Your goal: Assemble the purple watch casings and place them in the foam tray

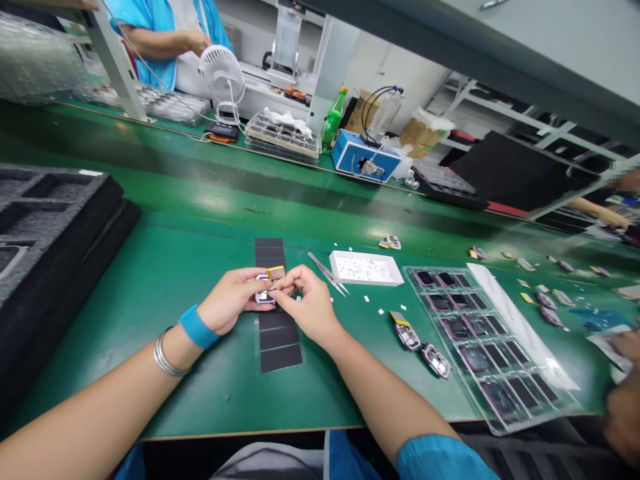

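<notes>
My left hand [233,297] grips a small electronic device [264,293] with a purple edge and a yellow-taped flap at its top. Against the device, my right hand [307,300] pinches with thumb and forefinger; what sits between these fingertips is too small to make out. Beneath both hands lies a strip of black rectangular pieces [280,340] on a clear backing. Steel tweezers [327,272] rest just beyond my right hand, beside a white box [367,268] with small pieces in it. Two similar devices [435,361] lie to the right.
A clear tray [493,423] of devices and dark pieces lies right. Black foam trays [107,200] are stacked left. More devices [547,307] are scattered far right. Across the bench stand a white fan [223,73], a green bottle [334,120] and a blue machine [367,157]. Other people work nearby.
</notes>
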`<state>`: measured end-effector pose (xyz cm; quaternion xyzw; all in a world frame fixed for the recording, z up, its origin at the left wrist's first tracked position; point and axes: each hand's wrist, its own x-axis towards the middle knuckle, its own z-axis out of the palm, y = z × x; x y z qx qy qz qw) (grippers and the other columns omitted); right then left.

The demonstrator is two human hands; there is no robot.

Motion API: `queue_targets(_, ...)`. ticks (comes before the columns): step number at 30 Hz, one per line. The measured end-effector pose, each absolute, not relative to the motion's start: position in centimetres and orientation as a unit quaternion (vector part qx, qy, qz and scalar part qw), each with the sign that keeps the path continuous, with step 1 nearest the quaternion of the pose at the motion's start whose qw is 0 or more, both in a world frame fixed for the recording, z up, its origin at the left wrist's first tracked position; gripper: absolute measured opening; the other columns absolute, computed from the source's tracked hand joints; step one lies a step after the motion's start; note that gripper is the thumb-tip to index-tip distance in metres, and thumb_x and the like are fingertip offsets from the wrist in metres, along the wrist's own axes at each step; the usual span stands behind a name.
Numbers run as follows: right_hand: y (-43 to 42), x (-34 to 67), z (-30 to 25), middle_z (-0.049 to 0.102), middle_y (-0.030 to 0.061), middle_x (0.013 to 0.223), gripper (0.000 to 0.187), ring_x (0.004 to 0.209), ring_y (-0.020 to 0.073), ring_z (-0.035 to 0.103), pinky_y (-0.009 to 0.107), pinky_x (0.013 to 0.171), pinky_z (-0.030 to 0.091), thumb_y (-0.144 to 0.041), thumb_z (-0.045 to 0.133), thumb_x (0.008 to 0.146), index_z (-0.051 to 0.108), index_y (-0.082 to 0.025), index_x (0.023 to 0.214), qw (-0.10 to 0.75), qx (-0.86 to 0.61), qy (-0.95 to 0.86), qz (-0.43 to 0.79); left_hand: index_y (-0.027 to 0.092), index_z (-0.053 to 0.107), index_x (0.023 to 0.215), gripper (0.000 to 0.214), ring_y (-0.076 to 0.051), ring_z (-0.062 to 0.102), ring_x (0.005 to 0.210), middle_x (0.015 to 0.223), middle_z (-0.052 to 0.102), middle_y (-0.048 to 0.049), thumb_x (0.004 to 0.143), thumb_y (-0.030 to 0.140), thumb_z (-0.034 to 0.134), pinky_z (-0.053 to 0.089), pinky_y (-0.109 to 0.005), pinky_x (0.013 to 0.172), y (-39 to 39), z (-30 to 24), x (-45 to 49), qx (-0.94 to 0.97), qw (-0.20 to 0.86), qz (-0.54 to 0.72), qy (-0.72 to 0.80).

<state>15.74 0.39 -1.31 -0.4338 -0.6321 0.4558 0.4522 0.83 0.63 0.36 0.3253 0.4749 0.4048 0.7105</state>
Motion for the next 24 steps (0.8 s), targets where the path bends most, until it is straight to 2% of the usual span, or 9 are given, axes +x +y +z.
queue_targets(5, 0.0, 15.6, -1.0, 0.066, -0.0003, 0.074, 0.015, 0.067, 0.0141, 0.062, 0.028, 0.067, 0.05, -0.018, 0.063, 0.074, 0.049, -0.021, 0.071, 0.43, -0.448, -0.684, 0.383, 0.013, 0.072, 0.088, 0.032, -0.014, 0.062, 0.066, 0.076, 0.069, -0.006, 0.058, 0.023, 0.077, 0.055, -0.024, 0.061, 0.5, 0.4, 0.9, 0.319, 0.707, 0.413, 0.478)
queue_targets(8, -0.3, 15.7, -0.8, 0.064, 0.0013, 0.078, 0.012, 0.079, 0.0176, 0.06, 0.033, 0.076, 0.048, -0.015, 0.06, 0.078, 0.051, -0.022, 0.072, 0.422, -0.43, -0.751, 0.268, 0.013, 0.071, 0.089, 0.03, -0.012, 0.061, 0.064, 0.076, 0.069, -0.0048, 0.061, 0.022, 0.075, 0.054, -0.022, 0.059, 0.3, 0.3, 0.8, 0.32, 0.702, 0.424, 0.474)
queue_targets(10, -0.2, 15.9, -0.7, 0.062, 0.0044, 0.088, 0.012, 0.091, 0.0215, 0.056, 0.039, 0.085, 0.044, -0.018, 0.065, 0.075, 0.055, -0.022, 0.078, 0.42, -0.437, -0.771, 0.196, 0.014, 0.071, 0.091, 0.029, -0.011, 0.061, 0.061, 0.075, 0.068, -0.004, 0.063, 0.022, 0.074, 0.055, -0.022, 0.058, 0.2, 0.2, 0.8, 0.322, 0.701, 0.429, 0.471)
queue_targets(12, 0.1, 16.2, -0.7, 0.059, 0.0064, 0.1, 0.029, 0.098, 0.0233, 0.053, 0.041, 0.089, 0.042, -0.024, 0.074, 0.069, 0.056, -0.022, 0.091, 0.426, -0.468, -0.75, 0.192, 0.014, 0.07, 0.094, 0.031, -0.011, 0.061, 0.06, 0.075, 0.068, -0.0039, 0.064, 0.022, 0.074, 0.055, -0.022, 0.057, 0.2, 0.1, 0.8, 0.322, 0.702, 0.424, 0.474)
queue_targets(14, 0.6, 16.5, -0.9, 0.058, 0.0056, 0.104, 0.039, 0.096, 0.0209, 0.055, 0.037, 0.086, 0.045, -0.029, 0.075, 0.069, 0.055, -0.022, 0.101, 0.428, -0.482, -0.715, 0.272, 0.014, 0.07, 0.096, 0.033, -0.013, 0.062, 0.061, 0.074, 0.068, -0.0044, 0.064, 0.022, 0.074, 0.055, -0.023, 0.057, 0.2, 0.1, 0.8, 0.324, 0.704, 0.417, 0.475)
queue_targets(16, 1.0, 16.7, -1.0, 0.06, 0.0031, 0.098, 0.024, 0.089, 0.017, 0.058, 0.031, 0.081, 0.047, -0.031, 0.067, 0.077, 0.058, -0.022, 0.097, 0.43, -0.46, -0.692, 0.354, 0.014, 0.069, 0.096, 0.033, -0.015, 0.064, 0.064, 0.075, 0.069, -0.0053, 0.065, 0.021, 0.074, 0.056, -0.024, 0.057, 0.2, 0.2, 0.9, 0.33, 0.707, 0.411, 0.472)
queue_targets(18, 1.3, 16.8, -1.1, 0.061, 0.0013, 0.089, 0.007, 0.083, 0.015, 0.059, 0.029, 0.078, 0.047, -0.028, 0.061, 0.082, 0.061, -0.021, 0.084, 0.445, -0.439, -0.687, 0.371, 0.013, 0.069, 0.096, 0.031, -0.017, 0.066, 0.069, 0.078, 0.069, -0.0065, 0.066, 0.021, 0.073, 0.056, -0.026, 0.06, 0.1, 0.4, 0.9, 0.338, 0.717, 0.403, 0.458)
queue_targets(21, 1.3, 16.8, -1.0, 0.062, 0.0009, 0.083, 0.005, 0.08, 0.0148, 0.059, 0.029, 0.077, 0.047, -0.023, 0.063, 0.081, 0.062, -0.021, 0.076, 0.482, -0.441, -0.688, 0.315, 0.014, 0.068, 0.099, 0.033, -0.02, 0.066, 0.081, 0.087, 0.07, -0.008, 0.067, 0.019, 0.071, 0.056, -0.029, 0.07, 0.1, 0.8, 0.7, 0.335, 0.748, 0.394, 0.415)
queue_targets(24, 1.1, 16.8, -0.9, 0.064, 0.0017, 0.083, 0.003, 0.082, 0.0157, 0.059, 0.031, 0.078, 0.047, -0.021, 0.066, 0.079, 0.064, -0.021, 0.076, 0.502, -0.441, -0.698, 0.257, 0.015, 0.066, 0.103, 0.041, -0.02, 0.066, 0.087, 0.095, 0.069, -0.0075, 0.062, 0.012, 0.073, 0.055, -0.029, 0.077, 0.0, 0.8, 0.7, 0.331, 0.762, 0.396, 0.393)
